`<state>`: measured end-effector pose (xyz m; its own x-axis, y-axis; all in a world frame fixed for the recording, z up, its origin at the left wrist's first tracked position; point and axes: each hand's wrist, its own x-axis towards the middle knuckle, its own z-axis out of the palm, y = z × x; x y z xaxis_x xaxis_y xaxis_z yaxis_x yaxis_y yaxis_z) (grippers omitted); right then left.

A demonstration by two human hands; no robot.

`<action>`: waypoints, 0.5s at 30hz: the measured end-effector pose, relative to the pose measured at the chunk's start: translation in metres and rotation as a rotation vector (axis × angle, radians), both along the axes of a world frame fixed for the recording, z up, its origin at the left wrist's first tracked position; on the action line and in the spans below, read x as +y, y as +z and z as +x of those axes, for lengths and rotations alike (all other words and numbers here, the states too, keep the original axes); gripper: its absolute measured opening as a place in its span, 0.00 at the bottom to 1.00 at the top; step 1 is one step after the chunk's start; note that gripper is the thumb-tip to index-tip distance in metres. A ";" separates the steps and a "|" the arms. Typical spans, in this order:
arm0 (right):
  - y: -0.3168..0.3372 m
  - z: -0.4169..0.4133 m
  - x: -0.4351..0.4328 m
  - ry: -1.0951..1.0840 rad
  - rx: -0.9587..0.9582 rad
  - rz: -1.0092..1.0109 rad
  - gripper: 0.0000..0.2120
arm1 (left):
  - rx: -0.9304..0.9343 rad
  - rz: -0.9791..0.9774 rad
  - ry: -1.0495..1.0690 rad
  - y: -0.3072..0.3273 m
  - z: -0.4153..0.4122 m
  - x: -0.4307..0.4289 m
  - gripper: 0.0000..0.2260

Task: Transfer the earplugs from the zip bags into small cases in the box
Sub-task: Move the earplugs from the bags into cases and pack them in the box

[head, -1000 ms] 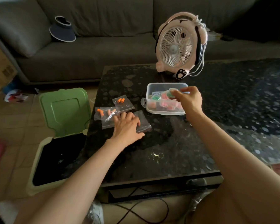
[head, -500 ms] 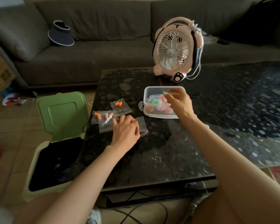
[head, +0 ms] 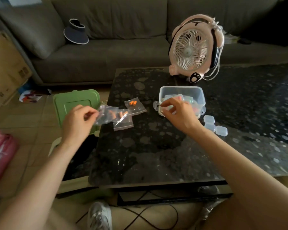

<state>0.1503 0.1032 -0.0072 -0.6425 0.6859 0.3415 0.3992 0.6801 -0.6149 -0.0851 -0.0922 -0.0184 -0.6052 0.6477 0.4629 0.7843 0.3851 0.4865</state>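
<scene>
My left hand (head: 78,120) pinches a clear zip bag (head: 106,115) with orange earplugs and holds it lifted over the table's left edge. Two more zip bags lie flat beside it: one with orange earplugs (head: 135,106), one nearer me (head: 123,124). A clear plastic box (head: 181,90) holds several coloured small cases (head: 188,98). My right hand (head: 179,115) is at the box's near left corner with thumb and fingers curled in a pinch; what is between them is unclear. Three clear small cases (head: 209,127) lie on the table right of that hand.
The black speckled table (head: 148,155) carries a pink fan (head: 194,52) behind the box. An open bin with a green lid (head: 73,103) stands against the table's left side. A grey sofa runs behind. A shoe (head: 100,214) and cables lie on the floor.
My left hand, which lay flat on the bags, has picked one up and drawn it left. My right hand has come from over the box to its near left corner.
</scene>
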 end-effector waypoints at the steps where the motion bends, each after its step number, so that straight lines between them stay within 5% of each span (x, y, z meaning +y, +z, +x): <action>1: 0.000 -0.002 -0.003 0.029 -0.005 0.011 0.09 | -0.041 -0.003 0.047 -0.003 -0.014 -0.009 0.04; 7: -0.010 -0.013 -0.013 0.112 -0.037 0.038 0.07 | -0.410 -0.124 0.330 -0.059 -0.082 -0.037 0.07; 15: -0.015 -0.010 -0.013 0.119 -0.082 -0.005 0.08 | -0.411 -0.597 0.354 -0.107 -0.079 -0.042 0.03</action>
